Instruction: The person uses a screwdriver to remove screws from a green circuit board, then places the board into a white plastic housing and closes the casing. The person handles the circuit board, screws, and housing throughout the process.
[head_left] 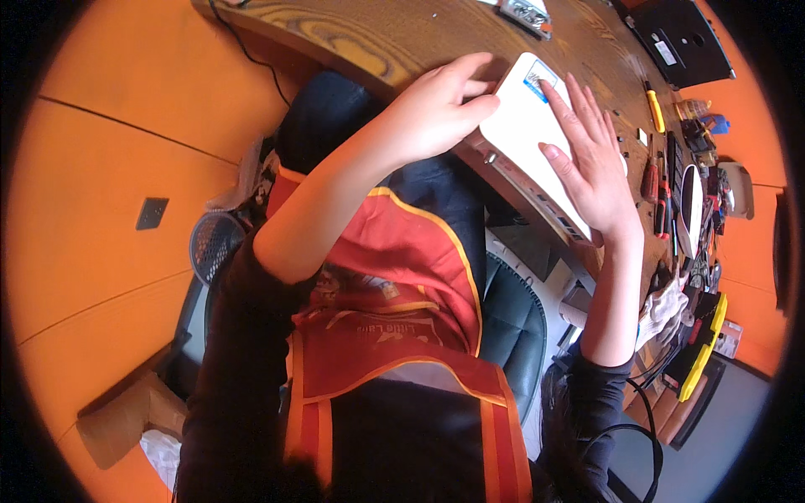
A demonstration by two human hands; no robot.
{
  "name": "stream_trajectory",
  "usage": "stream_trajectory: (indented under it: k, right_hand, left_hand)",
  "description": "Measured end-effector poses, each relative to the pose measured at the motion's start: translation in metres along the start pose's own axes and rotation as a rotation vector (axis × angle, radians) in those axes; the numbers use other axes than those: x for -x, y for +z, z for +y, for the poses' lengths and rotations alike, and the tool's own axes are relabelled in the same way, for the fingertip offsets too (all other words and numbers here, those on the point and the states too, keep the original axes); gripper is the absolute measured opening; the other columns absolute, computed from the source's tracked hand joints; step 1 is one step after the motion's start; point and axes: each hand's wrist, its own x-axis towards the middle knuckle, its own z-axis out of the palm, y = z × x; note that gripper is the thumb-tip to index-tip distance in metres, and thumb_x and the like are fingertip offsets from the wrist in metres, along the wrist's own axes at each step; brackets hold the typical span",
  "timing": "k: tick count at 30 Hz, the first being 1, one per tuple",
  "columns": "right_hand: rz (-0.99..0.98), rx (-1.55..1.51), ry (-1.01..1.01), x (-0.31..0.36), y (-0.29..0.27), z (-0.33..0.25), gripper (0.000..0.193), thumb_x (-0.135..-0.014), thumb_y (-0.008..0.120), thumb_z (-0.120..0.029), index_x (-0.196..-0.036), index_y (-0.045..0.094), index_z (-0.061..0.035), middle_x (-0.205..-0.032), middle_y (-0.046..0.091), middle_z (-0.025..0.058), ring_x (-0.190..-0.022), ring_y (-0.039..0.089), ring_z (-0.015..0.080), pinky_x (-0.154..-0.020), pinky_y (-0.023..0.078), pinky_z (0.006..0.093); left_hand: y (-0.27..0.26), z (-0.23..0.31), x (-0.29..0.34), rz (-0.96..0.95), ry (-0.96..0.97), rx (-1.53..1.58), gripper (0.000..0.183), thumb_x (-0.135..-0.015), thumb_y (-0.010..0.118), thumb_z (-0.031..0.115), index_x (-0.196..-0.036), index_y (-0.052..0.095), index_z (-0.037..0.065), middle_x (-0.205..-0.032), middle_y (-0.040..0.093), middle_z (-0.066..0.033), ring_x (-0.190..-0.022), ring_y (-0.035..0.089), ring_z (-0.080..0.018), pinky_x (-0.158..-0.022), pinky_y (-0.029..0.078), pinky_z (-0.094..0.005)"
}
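A flat white electronic box (527,126) sits tilted at the near edge of the wooden table. It has a blue-edged sticker on top, and a row of ports and a small round metal connector along the side facing me. My left hand (440,105) grips its left end, the thumb against the corner and the other fingers bent along the edge, their tips partly hidden. Across its top lies my right hand (591,159), fingers spread and stretched out, palm low over the right part of the box.
Screwdrivers (651,180), a yellow-handled tool (655,109) and a slim white case (690,210) lie to the right. Beyond stands a black panel (681,42). A clear packet (526,15) rests at the far edge. A mesh bin (220,243) stands at left, near an orange wall.
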Motion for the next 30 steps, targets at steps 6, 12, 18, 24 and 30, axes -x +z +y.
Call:
stream_trajectory:
  k: [6, 12, 18, 24, 30]
  right_hand:
    - [-0.02, -0.02, 0.018, 0.001, 0.002, 0.009, 0.055, -0.085, 0.041, -0.053, -0.134, 0.036, -0.0268, -0.14, 0.029, 0.0146, -0.129, 0.026, 0.0343, -0.104, 0.021, 0.0444]
    - [-0.074, -0.034, 0.062, 0.002, -0.001, 0.008, 0.06, -0.086, 0.03, -0.056, -0.139, 0.023, -0.0262, -0.144, 0.017, 0.0114, -0.133, 0.014, 0.0306, -0.106, 0.01, 0.0492]
    - [0.101, -0.138, -0.035, -0.016, -0.026, 0.012, 0.058, -0.091, 0.018, -0.051, -0.14, 0.016, -0.0215, -0.146, 0.011, 0.0087, -0.135, 0.005, 0.0246, -0.108, -0.004, 0.0446]
    - [-0.068, 0.06, 0.041, -0.025, 0.008, -0.002, 0.056, -0.092, 0.021, -0.047, -0.139, 0.024, -0.017, -0.145, 0.018, 0.0102, -0.135, 0.009, 0.0231, -0.109, 0.003, 0.038]
    - [0.226, -0.378, 0.308, 0.016, -0.032, 0.011, 0.055, -0.091, 0.038, -0.038, -0.138, 0.026, -0.0123, -0.14, 0.028, 0.0164, -0.129, 0.028, 0.0288, -0.105, 0.023, 0.0407]
  left_hand:
    - [0.002, -0.011, -0.009, 0.02, 0.091, -0.298, 0.038, -0.088, 0.049, 0.019, -0.116, 0.051, -0.006, -0.106, 0.06, -0.0172, -0.099, 0.057, -0.0207, -0.087, 0.042, -0.0291]
    - [0.009, -0.012, -0.007, 0.106, 0.157, -0.323, 0.033, -0.088, 0.048, 0.02, -0.111, 0.055, -0.004, -0.094, 0.064, -0.0155, -0.087, 0.061, -0.0172, -0.081, 0.044, -0.0283]
    - [0.007, -0.011, -0.008, 0.127, 0.225, -0.395, 0.032, -0.088, 0.05, 0.02, -0.109, 0.056, -0.003, -0.094, 0.065, -0.0157, -0.086, 0.061, -0.0162, -0.078, 0.045, -0.0272]
    - [0.006, -0.009, -0.009, 0.104, 0.192, -0.269, 0.032, -0.088, 0.05, 0.019, -0.108, 0.056, -0.005, -0.097, 0.064, -0.0133, -0.087, 0.06, -0.0144, -0.078, 0.044, -0.0266]
    - [0.005, -0.006, -0.003, 0.096, 0.192, -0.353, 0.03, -0.087, 0.05, 0.018, -0.108, 0.056, -0.003, -0.098, 0.064, -0.0136, -0.088, 0.06, -0.0142, -0.078, 0.045, -0.0263]
